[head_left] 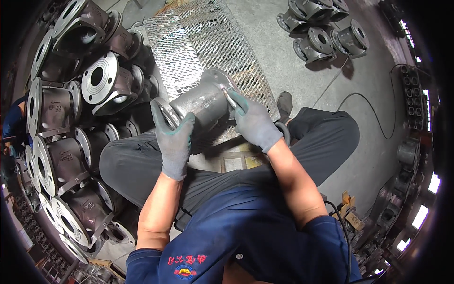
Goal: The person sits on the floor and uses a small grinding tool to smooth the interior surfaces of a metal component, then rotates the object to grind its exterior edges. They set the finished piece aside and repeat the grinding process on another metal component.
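A grey cast-iron valve body (201,105) with a round flange at each end lies tilted in front of me, over my lap and the mesh plate. My left hand (174,137), in a grey glove with green fingertips, is closed on the rim of its near-left flange, thumb to the right. In a matching glove, my right hand (255,122) grips a slim, silvery stick-like tool (230,98). The tool's tip rests at or close to the far-right flange. Its exact kind cannot be made out, and my right fingers partly cover it.
Stacked flanged valve bodies (59,158) rise close on my left. An expanded-metal mesh plate (203,42) lies ahead on the concrete floor (302,75). More castings (314,43) stand at the far right, near a black cable (378,128). Part of another person (15,118) shows at far left.
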The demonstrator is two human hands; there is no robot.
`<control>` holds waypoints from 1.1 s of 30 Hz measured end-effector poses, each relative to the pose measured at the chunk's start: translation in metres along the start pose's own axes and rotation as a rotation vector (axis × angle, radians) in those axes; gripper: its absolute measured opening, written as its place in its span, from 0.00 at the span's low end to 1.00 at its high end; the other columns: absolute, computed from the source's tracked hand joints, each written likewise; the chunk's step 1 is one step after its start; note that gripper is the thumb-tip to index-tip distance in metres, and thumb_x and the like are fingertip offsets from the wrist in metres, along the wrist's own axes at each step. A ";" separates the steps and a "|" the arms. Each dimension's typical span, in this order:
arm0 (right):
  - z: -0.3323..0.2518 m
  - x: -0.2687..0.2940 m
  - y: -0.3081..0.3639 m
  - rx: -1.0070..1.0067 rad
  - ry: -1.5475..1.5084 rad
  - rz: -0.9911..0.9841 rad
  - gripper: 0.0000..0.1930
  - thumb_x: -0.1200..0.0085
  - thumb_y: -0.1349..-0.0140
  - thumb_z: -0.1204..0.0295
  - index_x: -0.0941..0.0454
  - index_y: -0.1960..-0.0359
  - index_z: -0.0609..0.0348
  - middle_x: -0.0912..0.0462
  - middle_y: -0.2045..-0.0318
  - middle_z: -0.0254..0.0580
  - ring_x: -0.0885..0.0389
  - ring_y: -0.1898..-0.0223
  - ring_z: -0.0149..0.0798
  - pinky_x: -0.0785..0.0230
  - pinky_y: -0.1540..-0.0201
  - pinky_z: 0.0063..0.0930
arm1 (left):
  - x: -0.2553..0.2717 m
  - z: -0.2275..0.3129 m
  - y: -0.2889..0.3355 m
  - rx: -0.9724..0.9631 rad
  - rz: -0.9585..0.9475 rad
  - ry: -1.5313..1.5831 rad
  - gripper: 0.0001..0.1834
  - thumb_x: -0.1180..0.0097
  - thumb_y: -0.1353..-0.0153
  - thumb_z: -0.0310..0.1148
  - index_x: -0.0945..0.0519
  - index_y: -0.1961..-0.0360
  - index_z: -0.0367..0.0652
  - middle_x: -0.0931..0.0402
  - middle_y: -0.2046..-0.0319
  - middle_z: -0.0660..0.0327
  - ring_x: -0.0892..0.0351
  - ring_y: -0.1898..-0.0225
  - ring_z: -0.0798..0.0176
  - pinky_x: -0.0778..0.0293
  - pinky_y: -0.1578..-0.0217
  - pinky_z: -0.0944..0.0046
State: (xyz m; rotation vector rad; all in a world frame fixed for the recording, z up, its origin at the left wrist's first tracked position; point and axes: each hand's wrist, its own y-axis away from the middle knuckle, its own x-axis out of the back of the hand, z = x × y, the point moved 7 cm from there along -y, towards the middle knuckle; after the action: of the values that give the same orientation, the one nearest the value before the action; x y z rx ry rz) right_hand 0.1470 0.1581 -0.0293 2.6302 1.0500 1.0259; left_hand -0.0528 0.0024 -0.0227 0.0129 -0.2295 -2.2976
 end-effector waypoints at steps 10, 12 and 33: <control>-0.021 0.014 0.002 0.016 0.198 -0.023 0.26 0.47 0.24 0.74 0.24 0.25 0.53 0.12 0.44 0.62 0.11 0.44 0.58 0.20 0.40 0.43 | -0.011 0.003 0.002 -0.065 -0.017 -0.032 0.57 0.28 0.36 0.27 0.54 0.16 0.20 0.34 0.26 0.39 0.25 0.34 0.59 0.28 0.33 0.63; -0.021 0.017 -0.004 -0.054 0.155 -0.013 0.26 0.48 0.25 0.75 0.23 0.26 0.53 0.12 0.45 0.62 0.11 0.44 0.59 0.20 0.40 0.43 | -0.014 0.004 0.001 -0.084 -0.020 -0.045 0.57 0.27 0.36 0.27 0.53 0.17 0.19 0.34 0.26 0.39 0.24 0.35 0.60 0.27 0.34 0.64; -0.027 0.020 0.001 0.032 0.321 -0.131 0.26 0.46 0.26 0.74 0.22 0.27 0.55 0.11 0.42 0.59 0.11 0.41 0.57 0.21 0.37 0.44 | -0.013 0.005 -0.001 -0.161 -0.002 -0.148 0.58 0.26 0.37 0.26 0.54 0.17 0.16 0.28 0.30 0.39 0.18 0.40 0.61 0.21 0.37 0.65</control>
State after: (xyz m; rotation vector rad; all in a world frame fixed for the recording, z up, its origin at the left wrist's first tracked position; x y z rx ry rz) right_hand 0.1410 0.1674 0.0021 2.4324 1.2903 1.4436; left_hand -0.0451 0.0133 -0.0188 -0.2395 -0.1195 -2.3143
